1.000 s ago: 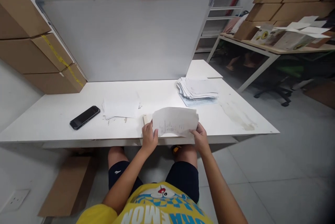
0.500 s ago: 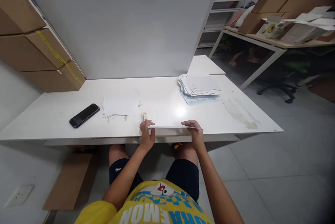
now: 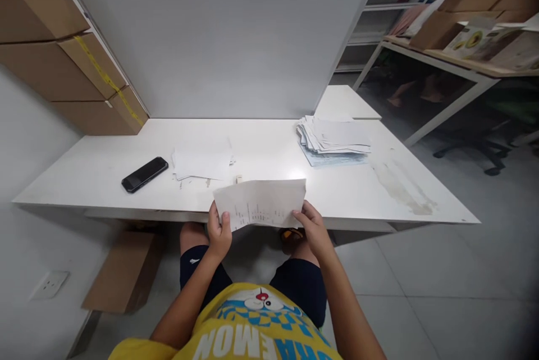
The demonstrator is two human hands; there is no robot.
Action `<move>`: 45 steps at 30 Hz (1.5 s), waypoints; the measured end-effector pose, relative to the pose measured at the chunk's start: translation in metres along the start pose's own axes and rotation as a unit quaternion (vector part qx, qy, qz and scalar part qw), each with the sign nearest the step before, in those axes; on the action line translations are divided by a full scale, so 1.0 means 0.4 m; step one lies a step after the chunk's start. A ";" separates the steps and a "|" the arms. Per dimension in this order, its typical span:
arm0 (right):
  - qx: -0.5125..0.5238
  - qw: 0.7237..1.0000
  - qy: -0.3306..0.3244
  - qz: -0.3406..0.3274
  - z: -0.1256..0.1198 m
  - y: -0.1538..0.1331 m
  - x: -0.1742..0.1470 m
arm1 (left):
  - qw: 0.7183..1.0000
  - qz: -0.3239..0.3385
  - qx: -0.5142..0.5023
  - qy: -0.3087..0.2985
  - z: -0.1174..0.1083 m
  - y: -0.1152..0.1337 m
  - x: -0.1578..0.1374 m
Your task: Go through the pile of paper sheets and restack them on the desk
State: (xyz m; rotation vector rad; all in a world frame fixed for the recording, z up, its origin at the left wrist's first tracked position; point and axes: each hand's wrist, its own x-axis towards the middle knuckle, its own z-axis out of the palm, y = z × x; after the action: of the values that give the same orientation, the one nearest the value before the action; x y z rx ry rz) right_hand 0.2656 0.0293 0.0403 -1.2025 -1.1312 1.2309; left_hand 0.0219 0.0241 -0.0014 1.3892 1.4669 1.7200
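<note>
A white sheet of paper (image 3: 261, 200) with faint print is held up at the table's front edge, tilted so its face shows. My left hand (image 3: 219, 235) grips its left side, thumb on the near face. On the opposite side my right hand (image 3: 310, 227) pinches the lower right edge with thumb and fingers. Whether it is one sheet or several together I cannot tell. Just behind its top edge a small pale object (image 3: 239, 179) shows, mostly hidden by the paper.
On the white table (image 3: 269, 152) lie a small pile of paper (image 3: 202, 162), a black phone (image 3: 145, 174) and a thicker stack of papers (image 3: 334, 138). A whiteboard (image 3: 223, 40) stands at the back. Cardboard boxes (image 3: 96, 110) are piled at the left.
The paper, seen nearly edge-on before, has been tipped up so its printed face shows. Both hands have shifted with it, and the view has moved slightly.
</note>
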 end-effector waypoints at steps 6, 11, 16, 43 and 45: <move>-0.071 0.993 -0.065 0.065 0.011 0.072 -0.001 | 0.989 -0.142 -0.027 0.017 -0.041 -0.009 -0.049; -0.046 0.991 -0.072 0.107 -0.006 0.138 -0.017 | 0.979 -0.197 -0.057 -0.012 -0.058 -0.029 -0.070; -0.008 0.992 -0.058 0.109 -0.021 0.159 -0.026 | 0.971 -0.227 -0.041 -0.058 -0.056 -0.038 -0.063; -0.033 0.988 -0.046 0.144 -0.087 0.067 -0.003 | 0.964 -0.217 -0.006 -0.153 -0.019 -0.041 -0.063; -0.011 0.990 -0.030 0.141 -0.088 0.072 0.000 | 0.964 -0.216 0.001 -0.152 -0.013 -0.044 -0.061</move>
State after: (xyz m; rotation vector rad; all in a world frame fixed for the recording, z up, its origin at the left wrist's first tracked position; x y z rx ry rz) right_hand 0.2990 0.0272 0.0096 -1.3844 -1.0462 1.4789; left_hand 0.0217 0.0065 -0.0263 1.1621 1.4608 1.1779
